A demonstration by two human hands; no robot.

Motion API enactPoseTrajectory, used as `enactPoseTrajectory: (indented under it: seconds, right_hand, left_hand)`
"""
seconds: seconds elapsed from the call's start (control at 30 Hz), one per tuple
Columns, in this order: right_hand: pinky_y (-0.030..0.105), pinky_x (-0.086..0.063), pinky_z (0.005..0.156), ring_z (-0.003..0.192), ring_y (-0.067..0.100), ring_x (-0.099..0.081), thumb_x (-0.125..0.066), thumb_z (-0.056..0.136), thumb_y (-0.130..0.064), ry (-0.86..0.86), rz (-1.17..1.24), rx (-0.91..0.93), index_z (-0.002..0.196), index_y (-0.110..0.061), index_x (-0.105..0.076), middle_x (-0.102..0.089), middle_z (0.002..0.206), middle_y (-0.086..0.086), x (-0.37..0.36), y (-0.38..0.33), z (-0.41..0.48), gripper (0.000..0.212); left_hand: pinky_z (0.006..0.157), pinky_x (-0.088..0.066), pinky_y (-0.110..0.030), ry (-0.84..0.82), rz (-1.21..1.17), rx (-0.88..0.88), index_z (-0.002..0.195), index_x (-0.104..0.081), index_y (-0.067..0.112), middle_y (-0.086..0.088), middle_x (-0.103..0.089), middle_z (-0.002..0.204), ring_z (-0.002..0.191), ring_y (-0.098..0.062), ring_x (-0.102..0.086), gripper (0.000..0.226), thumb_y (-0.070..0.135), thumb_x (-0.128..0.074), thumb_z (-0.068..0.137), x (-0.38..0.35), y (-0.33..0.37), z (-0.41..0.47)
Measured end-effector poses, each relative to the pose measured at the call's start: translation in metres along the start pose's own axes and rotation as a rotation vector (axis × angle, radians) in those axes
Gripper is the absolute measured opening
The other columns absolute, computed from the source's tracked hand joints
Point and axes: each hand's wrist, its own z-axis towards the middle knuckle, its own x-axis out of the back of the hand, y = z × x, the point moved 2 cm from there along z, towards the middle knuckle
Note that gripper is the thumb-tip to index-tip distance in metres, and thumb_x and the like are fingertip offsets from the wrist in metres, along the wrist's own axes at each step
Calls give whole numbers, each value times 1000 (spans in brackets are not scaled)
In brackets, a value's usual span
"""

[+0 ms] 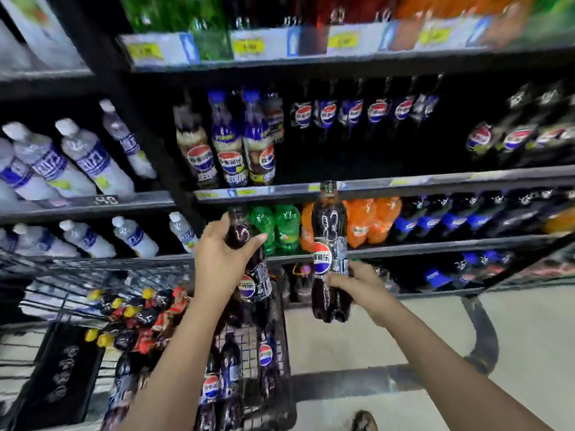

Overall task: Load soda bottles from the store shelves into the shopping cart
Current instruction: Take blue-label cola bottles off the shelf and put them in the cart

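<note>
Left hand: we see the left hand (222, 262) clamped round the upper part of a dark cola bottle (258, 281), fingers curled over the shoulder, thumb out to the right.
Left bottle position: tilted, cap end hidden behind the hand, base pointing down toward the cart (245, 340), held above its right side.
Right hand: the right hand (357, 283) grips a second cola bottle (329, 225) low on its body, at the label's lower edge.
Second bottle position: upright, in the air to the right of the cart, in front of the shelves (404, 178), apart from the first bottle.
Cart: wire basket at lower left. We count several loaded cola bottles (230, 368) along its near right side, plus a pile of small bottles (140, 318) with red and yellow caps.
Shelves: water bottles (84, 160) on the left, green bottles (273, 225) and orange bottles (367, 222) behind the hands; top row blurred.
Floor: a pale floor (404, 321), with a shoe (364, 421) at the bottom edge.
</note>
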Motion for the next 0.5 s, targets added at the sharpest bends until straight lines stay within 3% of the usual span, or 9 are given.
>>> enactPoseTrajectory:
  seconds: [0.07, 0.13, 0.27, 0.33, 0.43, 0.5]
  right_hand:
    - [19, -48, 71, 82, 16, -62, -67, 83, -8, 11, 23, 47, 95, -13, -66, -68, 90, 5, 33, -10, 1, 13]
    - [28, -49, 84, 91, 18, -64, -70, 81, -10, 4, 36, 76, 98, -14, -66, -71, 96, 3, 65, -19, 4, 18]
    - [41, -46, 99, 107, 18, -63, -83, 56, -48, -55, 0, 76, 112, -25, -64, -68, 114, -2, 125, -32, 17, 63]
    - [39, -43, 100, 110, 15, -59, -82, 58, -52, -83, -3, 75, 111, -30, -64, -66, 117, -6, 149, -41, 20, 60]
    - [34, -39, 100, 111, 13, -56, -77, 71, -42, -124, 4, 86, 110, -29, -67, -64, 107, -15, 174, -56, 26, 42]
    - [33, -38, 97, 111, 14, -53, -74, 77, -37, -121, 20, 69, 114, -25, -66, -59, 106, -18, 184, -62, 36, 40]
  left_hand:
    - [84, -48, -31, 58, -19, -21, 110, -66, 6, -5, -62, 99, 95, -23, -60, 59, 47, -80, 69, -19, 31, 1]
    - [85, -42, -24, 108, -13, -79, 110, -67, 8, -5, -64, 103, 100, -21, -60, 53, 40, -82, 71, -40, 65, 0]
    - [89, -37, -23, 119, -91, -115, 115, -64, 7, -5, -62, 110, 113, -23, -56, 57, 41, -81, 73, -78, 123, 7]
    - [89, -39, -25, 133, -113, -141, 119, -62, 5, -6, -62, 114, 118, -26, -54, 67, 50, -77, 72, -97, 141, 15]
    - [93, -27, -12, 195, -120, -134, 137, -50, 2, -6, -55, 132, 129, -19, -46, 80, 43, -78, 75, -116, 168, 26]
    - [93, -28, -13, 214, -115, -158, 135, -51, 1, 0, -55, 123, 125, -17, -47, 79, 42, -79, 74, -127, 181, 35]
